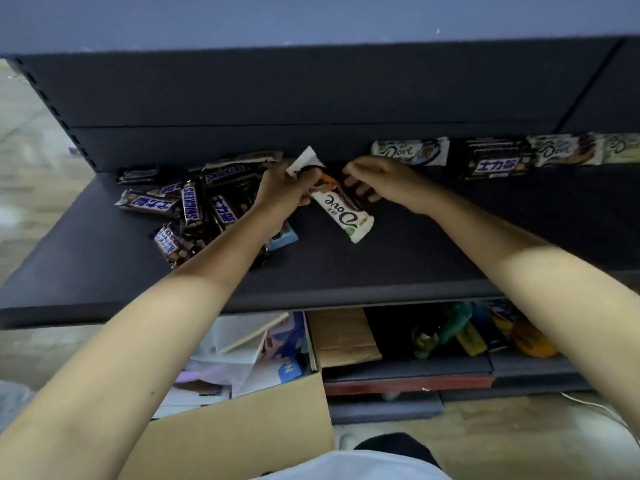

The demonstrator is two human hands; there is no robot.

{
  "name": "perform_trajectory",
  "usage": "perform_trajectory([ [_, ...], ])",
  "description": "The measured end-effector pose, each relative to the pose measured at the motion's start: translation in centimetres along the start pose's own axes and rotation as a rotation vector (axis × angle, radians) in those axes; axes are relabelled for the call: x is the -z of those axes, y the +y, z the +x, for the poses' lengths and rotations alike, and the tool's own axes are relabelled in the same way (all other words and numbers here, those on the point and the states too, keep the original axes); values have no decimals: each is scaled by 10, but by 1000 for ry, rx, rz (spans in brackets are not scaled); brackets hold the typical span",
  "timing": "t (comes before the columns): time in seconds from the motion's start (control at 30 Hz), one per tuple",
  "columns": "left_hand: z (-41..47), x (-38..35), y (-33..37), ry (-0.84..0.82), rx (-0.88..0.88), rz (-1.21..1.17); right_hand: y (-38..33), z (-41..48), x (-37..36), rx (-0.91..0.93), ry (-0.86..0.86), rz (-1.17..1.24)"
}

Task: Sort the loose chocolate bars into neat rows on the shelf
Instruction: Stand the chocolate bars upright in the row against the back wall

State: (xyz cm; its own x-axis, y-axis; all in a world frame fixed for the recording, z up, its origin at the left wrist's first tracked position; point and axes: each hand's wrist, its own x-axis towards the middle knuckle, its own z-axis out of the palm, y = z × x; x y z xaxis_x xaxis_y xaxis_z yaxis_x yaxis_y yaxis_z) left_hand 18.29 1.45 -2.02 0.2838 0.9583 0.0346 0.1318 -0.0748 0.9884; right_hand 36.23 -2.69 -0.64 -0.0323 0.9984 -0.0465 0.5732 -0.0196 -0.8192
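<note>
On the dark shelf [415, 271], which fills most of the view, the sorting looks partly done at best. Below its front edge stands an open cardboard box [259, 427] with papers in it. The biggest group on the shelf is the loose pile of brown bars [194, 206] at the left, lying crossed over one another at all angles, with a light blue bar [282, 239] at its near edge, half under the left forearm. Along the back wall at the right runs a row of bars [519, 154], white ones and a dark one standing on edge side by side; this seems to be the tidy part so far. Between the pile and the row, the left hand [284, 192] grips a bunch of bars [341, 211]: a white one pointing down toward the shelf, another white end sticking up, and an orange wrapper between them. The right hand [374, 178] sits just beside the bunch with fingers curled; I cannot tell whether it holds anything. Judging by the pile, most of the work is left.
</note>
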Motion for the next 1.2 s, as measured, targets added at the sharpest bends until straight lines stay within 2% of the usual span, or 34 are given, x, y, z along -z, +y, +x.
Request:
perform_trajectory([
  [0.17,1,-25,1,-117,-12,15,7,-40,-8,-61,74,53],
  [0.37,-18,-60,10,-373,-95,112,1,-71,3,-119,308,187],
  [0.5,-31,-75,15,-515,-118,180,6,-89,15,-129,278,162],
  [0.6,-39,-86,14,-560,-121,195,14,-102,22,-103,297,143],
  [0.7,-47,-100,15,-571,-118,222,27,-115,30,-81,436,170],
  [0.77,-50,-109,17,-604,-129,309,39,-124,40,-88,577,333],
  [0.83,-51,-115,17,-599,-110,352,52,-135,55,-111,693,519],
  [0.93,-51,-133,18,-533,-54,317,71,-150,80,-163,767,674],
  [1.07,-56,-185,26,-455,-12,156,94,-167,109,-239,840,767],
  [1.2,-56,-236,32,-266,25,29,124,-190,144,-334,818,724],
])
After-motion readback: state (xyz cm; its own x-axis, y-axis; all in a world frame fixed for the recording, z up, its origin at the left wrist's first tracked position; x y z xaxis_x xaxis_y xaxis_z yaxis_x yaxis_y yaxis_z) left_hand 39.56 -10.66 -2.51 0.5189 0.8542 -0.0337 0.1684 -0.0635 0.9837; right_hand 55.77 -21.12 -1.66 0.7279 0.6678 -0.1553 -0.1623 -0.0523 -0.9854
